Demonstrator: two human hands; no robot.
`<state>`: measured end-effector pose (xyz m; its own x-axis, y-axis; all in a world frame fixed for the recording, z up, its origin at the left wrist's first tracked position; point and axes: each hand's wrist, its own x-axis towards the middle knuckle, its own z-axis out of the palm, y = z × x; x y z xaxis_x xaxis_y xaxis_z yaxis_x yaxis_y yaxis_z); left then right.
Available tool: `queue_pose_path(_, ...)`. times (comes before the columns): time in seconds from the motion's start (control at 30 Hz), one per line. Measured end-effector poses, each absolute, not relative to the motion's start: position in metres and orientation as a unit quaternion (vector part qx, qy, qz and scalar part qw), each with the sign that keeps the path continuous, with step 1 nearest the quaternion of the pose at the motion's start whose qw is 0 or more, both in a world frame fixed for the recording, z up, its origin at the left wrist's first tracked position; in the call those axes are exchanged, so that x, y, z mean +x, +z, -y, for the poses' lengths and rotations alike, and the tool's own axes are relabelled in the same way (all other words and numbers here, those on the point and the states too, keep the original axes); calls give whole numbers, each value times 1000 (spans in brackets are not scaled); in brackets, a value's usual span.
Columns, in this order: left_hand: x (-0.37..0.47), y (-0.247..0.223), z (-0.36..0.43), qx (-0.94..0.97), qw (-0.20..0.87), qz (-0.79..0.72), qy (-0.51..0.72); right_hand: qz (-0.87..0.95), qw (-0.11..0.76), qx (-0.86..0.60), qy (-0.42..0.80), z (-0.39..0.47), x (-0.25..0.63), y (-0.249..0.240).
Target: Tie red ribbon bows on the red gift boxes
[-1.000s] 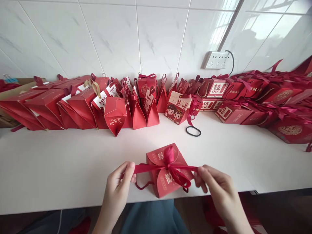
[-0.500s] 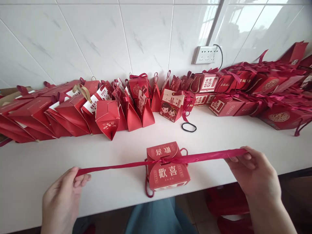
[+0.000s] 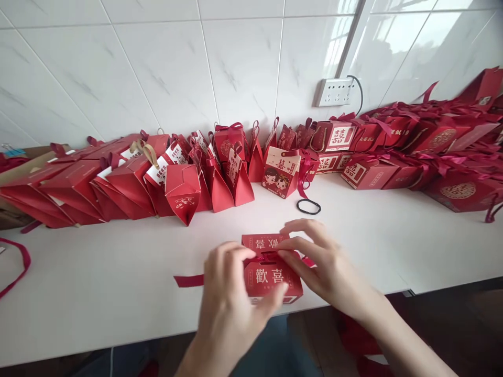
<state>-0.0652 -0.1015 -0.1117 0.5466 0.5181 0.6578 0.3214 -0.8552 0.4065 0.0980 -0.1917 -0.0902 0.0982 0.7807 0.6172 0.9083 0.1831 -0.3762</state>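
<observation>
Head view | left hand [image 3: 231, 298] hides gift box [image 3: 271, 275] side, grip unclear | right hand [image 3: 320, 262] pinches ribbon [image 3: 189, 280]

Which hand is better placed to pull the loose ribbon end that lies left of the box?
Probably the left hand: the ribbon end lies just beside it, while the right hand rests on the far side of the box.

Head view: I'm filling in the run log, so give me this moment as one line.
left hand: on red box front | right hand: fingers at ribbon slot on top | box: near table edge
</observation>
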Motion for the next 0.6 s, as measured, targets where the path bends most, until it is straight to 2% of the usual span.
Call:
queue_pose_path(0.17,-54,-121,109,868,169,-230,405,738,318,-595,1,178,103,-81)
queue_pose_path(0.37,-75,-107,68,900,321,-180,233,749,249,-611,61,173,101,-68)
queue_pose_path(0.5,-79,-96,49,904,341,-183,179,730,176,-653,98,164,94,-58)
queue_pose_path(0.6,-81,-91,41,912,334,-172,166,735,160,-649,111,157,92,-55)
